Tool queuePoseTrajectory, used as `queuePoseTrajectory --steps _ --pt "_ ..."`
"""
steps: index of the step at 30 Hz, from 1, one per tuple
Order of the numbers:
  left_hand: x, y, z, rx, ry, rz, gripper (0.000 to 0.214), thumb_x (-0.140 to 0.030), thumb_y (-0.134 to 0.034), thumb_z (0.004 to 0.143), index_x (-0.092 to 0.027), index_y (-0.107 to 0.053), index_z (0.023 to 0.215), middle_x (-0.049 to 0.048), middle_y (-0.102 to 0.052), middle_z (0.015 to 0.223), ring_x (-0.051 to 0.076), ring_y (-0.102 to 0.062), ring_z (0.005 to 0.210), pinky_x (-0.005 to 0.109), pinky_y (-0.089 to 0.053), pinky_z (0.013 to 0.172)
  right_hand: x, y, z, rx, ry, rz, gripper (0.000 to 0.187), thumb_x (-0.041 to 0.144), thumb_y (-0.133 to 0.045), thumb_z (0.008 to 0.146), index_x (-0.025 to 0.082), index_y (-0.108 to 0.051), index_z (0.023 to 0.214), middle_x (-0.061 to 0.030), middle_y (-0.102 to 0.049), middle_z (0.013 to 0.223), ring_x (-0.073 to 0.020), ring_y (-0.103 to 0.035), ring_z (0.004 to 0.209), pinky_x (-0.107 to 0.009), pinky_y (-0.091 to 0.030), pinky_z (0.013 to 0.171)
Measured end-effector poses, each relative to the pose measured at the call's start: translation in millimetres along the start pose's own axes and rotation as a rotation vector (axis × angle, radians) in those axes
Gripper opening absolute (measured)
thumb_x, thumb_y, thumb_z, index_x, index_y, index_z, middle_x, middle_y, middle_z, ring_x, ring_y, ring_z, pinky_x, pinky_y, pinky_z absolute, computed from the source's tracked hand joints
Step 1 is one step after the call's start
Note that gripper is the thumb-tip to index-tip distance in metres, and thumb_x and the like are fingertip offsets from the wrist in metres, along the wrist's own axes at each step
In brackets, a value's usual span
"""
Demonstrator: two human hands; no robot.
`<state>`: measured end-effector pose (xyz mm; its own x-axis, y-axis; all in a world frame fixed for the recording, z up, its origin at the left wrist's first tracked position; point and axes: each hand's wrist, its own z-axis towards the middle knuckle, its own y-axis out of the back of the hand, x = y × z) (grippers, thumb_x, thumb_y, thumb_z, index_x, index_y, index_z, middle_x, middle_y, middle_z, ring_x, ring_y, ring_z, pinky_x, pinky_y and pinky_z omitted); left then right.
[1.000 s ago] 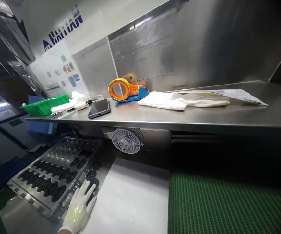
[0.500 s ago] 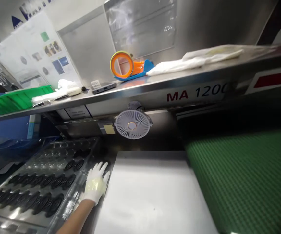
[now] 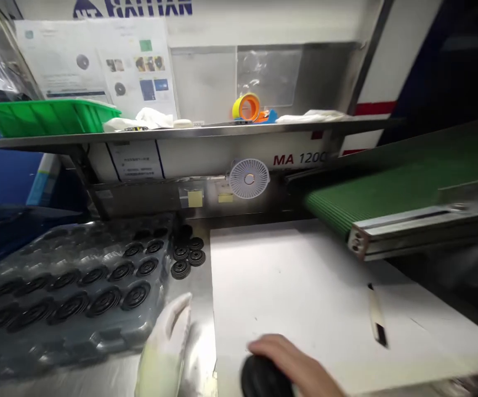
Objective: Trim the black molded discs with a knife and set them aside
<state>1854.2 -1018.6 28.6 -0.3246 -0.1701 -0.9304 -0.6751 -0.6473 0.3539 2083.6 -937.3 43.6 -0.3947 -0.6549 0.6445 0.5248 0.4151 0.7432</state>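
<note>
Head view, and here we go: the bare right hand (image 3: 295,357) is curling over a black rubber disc (image 3: 264,379) at the near edge of the white sheet (image 3: 288,281). The hands are staying apart, with the blurred, gloved left hand (image 3: 165,344) hovering just left of the sheet, its grip impossible to call, beside a clear tray (image 3: 73,336) of black discs.

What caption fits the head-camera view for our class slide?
Bare right hand holds a black disc over a white sheet; gloved left hand is beside a disc tray.
</note>
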Motion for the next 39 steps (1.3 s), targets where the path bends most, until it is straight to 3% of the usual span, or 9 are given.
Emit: queuePoseTrajectory --steps 5,10,13,15,18,20,27,34,39 --pt "16.9 -24.4 -19.0 0.199 -0.052 -0.025 0.047 -0.042 -0.051 0.082 -0.026 -0.053 0.126 0.0066 -0.048 0.136 0.027 -0.044 0.124 0.043 -0.032 0.106 5.4 -41.6 21.1 -0.11 -0.104 -0.251 0.062 0.011 -0.055 0.062 0.02 -0.054 0.123 -0.0094 -0.055 0.121 -0.0258 -0.052 0.105 -0.038 -0.042 0.094" --pt "-6.5 -54.3 -18.7 0.464 -0.338 0.267 0.059 -0.034 -0.049 0.082 -0.02 -0.039 0.139 0.0077 -0.031 0.148 0.024 -0.026 0.136 0.039 -0.021 0.111 -4.4 -26.1 17.5 0.008 -0.12 -0.294 0.073 0.022 -0.062 0.067 0.026 -0.041 0.137 -0.0066 -0.042 0.139 -0.0283 -0.038 0.125 -0.042 -0.032 0.104" --pt "-12.7 -43.0 -10.4 0.318 -0.452 0.538 0.053 -0.033 -0.046 0.082 -0.025 -0.045 0.135 0.004 -0.037 0.145 0.026 -0.023 0.136 0.047 -0.011 0.112 -32.7 11.5 -1.8 -0.019 -0.184 -0.253 0.077 0.043 -0.064 0.074 0.028 -0.03 0.142 -0.004 -0.03 0.148 -0.0264 -0.026 0.134 -0.041 -0.026 0.109" --pt "-8.9 -21.9 -0.5 0.105 -0.466 0.667 0.047 -0.035 -0.042 0.085 -0.025 -0.05 0.131 0.0041 -0.043 0.141 0.027 -0.026 0.135 0.052 -0.006 0.111 -66.7 45.6 -16.4 -0.202 -0.335 -0.307 0.058 0.052 -0.046 0.086 0.025 -0.037 0.137 -0.0062 -0.039 0.142 -0.0233 -0.035 0.13 -0.038 -0.03 0.107" --pt "-3.3 6.8 13.6 -0.135 -0.417 0.629 0.048 -0.044 -0.041 0.086 -0.019 -0.056 0.124 0.0084 -0.052 0.132 0.027 -0.039 0.127 0.048 -0.019 0.11 -126.6 94.8 -32.1 -0.334 -0.64 -0.54 0.055 0.056 -0.031 0.09 0.019 -0.043 0.128 -0.0131 -0.047 0.132 -0.0281 -0.048 0.117 -0.039 -0.043 0.089" --pt "-9.4 6.8 14.9 -0.095 -0.35 0.498 0.051 -0.049 -0.041 0.085 -0.02 -0.055 0.123 0.0084 -0.054 0.129 0.025 -0.047 0.12 0.043 -0.032 0.105 -160.7 118.0 -33.8 -0.322 -0.708 -0.56 0.055 0.056 -0.03 0.089 0.016 -0.046 0.123 -0.0177 -0.051 0.123 -0.0333 -0.053 0.109 -0.043 -0.044 0.082" --pt "-64.3 -86.7 -25.9 0.535 -0.291 0.713 0.068 -0.04 -0.066 0.068 -0.028 -0.047 0.132 0.006 -0.045 0.139 0.029 -0.043 0.122 0.04 -0.033 0.101 -218.4 158.2 -9.4 -0.178 -0.677 -0.483 0.04 0.035 -0.063 0.074 0.012 -0.056 0.106 -0.0155 -0.063 0.099 -0.0282 -0.061 0.089 -0.032 -0.042 0.071" --pt "-65.5 -143.9 -15.4 0.513 -0.387 0.353 0.043 -0.024 -0.059 0.071 -0.025 -0.062 0.113 0.0061 -0.057 0.12 0.027 -0.045 0.112 0.039 -0.028 0.101 -229.6 171.5 -22.4 -0.171 -0.614 -0.374 0.015 0.017 -0.058 0.073 0.013 -0.061 0.087 -0.0078 -0.063 0.082 -0.0202 -0.058 0.077 -0.032 -0.04 0.07" --pt "-77.8 -171.4 -9.3 0.481 -0.333 0.076 0.046 -0.025 -0.067 0.067 -0.021 -0.062 0.113 0.0091 -0.056 0.122 0.028 -0.044 0.117 0.041 -0.024 0.106 -180.3 166.6 -34.5 -0.278 -0.469 -0.211 0.02 0.022 -0.038 0.085 0.016 -0.057 0.085 -0.0088 -0.062 0.083 -0.0216 -0.058 0.082 -0.031 -0.04 0.071"
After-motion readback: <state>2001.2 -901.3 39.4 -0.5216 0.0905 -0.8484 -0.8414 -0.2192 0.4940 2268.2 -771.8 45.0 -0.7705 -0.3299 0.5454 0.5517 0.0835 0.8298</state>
